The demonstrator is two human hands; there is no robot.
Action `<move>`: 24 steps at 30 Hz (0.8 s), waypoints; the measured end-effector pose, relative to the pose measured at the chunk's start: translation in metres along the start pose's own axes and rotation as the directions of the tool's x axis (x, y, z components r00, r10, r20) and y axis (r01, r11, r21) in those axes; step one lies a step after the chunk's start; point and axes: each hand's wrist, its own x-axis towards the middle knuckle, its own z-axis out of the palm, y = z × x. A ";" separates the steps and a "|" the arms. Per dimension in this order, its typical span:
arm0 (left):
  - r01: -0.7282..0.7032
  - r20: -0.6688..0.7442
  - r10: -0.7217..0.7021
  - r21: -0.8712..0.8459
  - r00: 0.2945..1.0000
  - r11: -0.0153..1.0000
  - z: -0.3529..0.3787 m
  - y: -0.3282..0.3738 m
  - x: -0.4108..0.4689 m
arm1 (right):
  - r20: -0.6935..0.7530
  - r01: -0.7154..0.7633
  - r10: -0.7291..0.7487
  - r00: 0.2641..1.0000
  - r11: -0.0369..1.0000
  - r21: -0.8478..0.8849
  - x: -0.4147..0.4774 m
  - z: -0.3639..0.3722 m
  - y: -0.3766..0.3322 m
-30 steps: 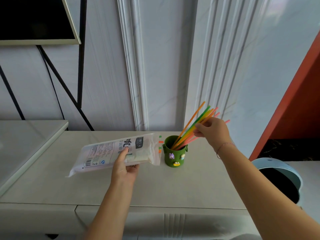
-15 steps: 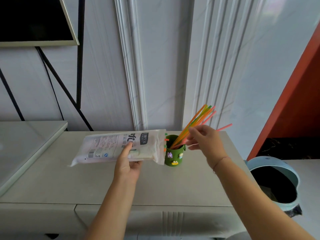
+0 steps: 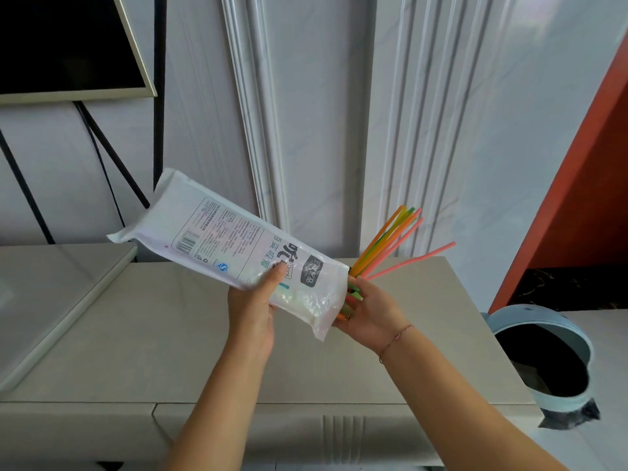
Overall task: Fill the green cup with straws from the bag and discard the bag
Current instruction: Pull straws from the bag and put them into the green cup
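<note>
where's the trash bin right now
The blue bin sits low at the head view's right edge, on the floor beside the counter's right end, below the orange panel.

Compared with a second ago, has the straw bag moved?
Yes. The straw bag has tipped up in the left hand; its sealed end now rises against the wall, well above the countertop.
</note>
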 end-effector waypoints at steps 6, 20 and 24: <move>0.067 -0.102 -0.078 -0.106 0.992 0.992 -0.011 -0.007 0.008 | -0.022 0.104 -0.108 0.994 0.984 -0.145 -0.002 0.001 0.002; 0.306 -0.210 -0.424 -0.431 0.881 0.849 -0.023 -0.024 0.005 | 0.277 0.498 -0.540 0.795 0.319 -0.807 -0.014 0.008 -0.021; 0.290 -0.309 -0.448 -0.444 0.839 0.848 -0.033 -0.022 0.010 | 0.217 0.504 -0.540 0.813 0.467 -0.727 -0.017 0.000 -0.038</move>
